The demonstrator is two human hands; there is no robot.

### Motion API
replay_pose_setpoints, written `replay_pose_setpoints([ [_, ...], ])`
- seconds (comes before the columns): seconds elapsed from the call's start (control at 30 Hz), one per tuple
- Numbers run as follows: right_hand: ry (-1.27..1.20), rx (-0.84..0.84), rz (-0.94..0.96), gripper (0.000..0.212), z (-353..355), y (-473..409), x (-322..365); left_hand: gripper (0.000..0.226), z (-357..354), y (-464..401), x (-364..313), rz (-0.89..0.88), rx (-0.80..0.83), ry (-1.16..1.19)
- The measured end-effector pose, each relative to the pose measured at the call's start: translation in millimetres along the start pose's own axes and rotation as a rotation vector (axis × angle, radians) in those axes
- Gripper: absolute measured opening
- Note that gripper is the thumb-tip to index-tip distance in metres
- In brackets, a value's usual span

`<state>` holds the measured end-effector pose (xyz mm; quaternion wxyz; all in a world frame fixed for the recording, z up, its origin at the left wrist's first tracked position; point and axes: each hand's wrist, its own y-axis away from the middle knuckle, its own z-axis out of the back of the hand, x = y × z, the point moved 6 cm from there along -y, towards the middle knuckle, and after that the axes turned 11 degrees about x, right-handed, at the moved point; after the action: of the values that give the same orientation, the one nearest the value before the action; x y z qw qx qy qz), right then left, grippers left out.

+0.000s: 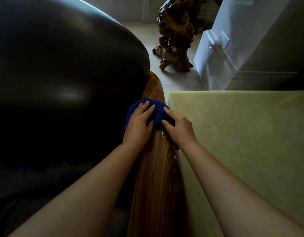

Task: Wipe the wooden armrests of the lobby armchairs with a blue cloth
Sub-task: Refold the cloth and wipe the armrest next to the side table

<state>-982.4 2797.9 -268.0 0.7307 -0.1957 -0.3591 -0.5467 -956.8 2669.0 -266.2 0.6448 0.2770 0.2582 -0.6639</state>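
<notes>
A long wooden armrest (157, 177) with dark grain runs from the bottom centre up to the middle of the view. A dark blue cloth (156, 113) is bunched on top of it about halfway along. My left hand (139, 124) presses on the cloth's left side with its fingers spread. On the cloth's right side lies my right hand (179, 127), fingers down on the fabric. Both hands rest on the cloth, and part of it is hidden under them.
The armchair's black leather back and seat (62, 74) fill the left. A pale green stone tabletop (241, 142) sits tight against the armrest's right side. Beyond, a gnarled dark wood sculpture (176, 36) stands on the tiled floor beside a white wall base (216, 53).
</notes>
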Motion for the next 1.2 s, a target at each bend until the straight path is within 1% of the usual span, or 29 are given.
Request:
replay_pose_setpoints([
  [0.17, 0.110, -0.041, -0.024, 0.045, 0, 17, 5, 0.047, 1, 13, -5, 0.018, -0.029, -0.096],
  [0.27, 0.213, -0.032, -0.024, 0.042, -1, 38, 11, 0.043, -3, 34, -8, 0.024, 0.003, -0.137],
  [0.4, 0.346, 0.000, 0.001, 0.039, -4, 70, 22, 0.042, 1, 66, -19, 0.082, 0.045, -0.188],
  [0.47, 0.410, 0.029, 0.011, 0.036, -5, 87, 27, 0.040, 3, 83, -26, 0.112, 0.113, -0.203],
  [0.53, 0.429, 0.086, -0.021, 0.032, -6, 104, 29, 0.037, 6, 102, -33, 0.148, 0.216, -0.166],
  [0.63, 0.302, 0.208, -0.141, 0.029, 8, 130, 34, 0.030, 22, 125, -46, 0.207, 0.373, -0.033],
  [0.7, 0.207, 0.281, -0.182, 0.028, 21, 139, 42, 0.026, 38, 134, -52, 0.230, 0.431, 0.041],
  [0.83, 0.143, 0.346, -0.136, 0.025, 61, 160, 94, 0.017, 90, 152, -81, 0.225, 0.431, 0.094],
  [1.07, 0.135, 0.406, 0.019, 0.021, 129, 204, 219, 0.017, 201, 195, -150, 0.143, 0.398, 0.110],
  [1.2, 0.176, 0.416, 0.129, 0.019, 161, 233, 305, 0.019, 279, 232, -191, 0.093, 0.322, 0.100],
])
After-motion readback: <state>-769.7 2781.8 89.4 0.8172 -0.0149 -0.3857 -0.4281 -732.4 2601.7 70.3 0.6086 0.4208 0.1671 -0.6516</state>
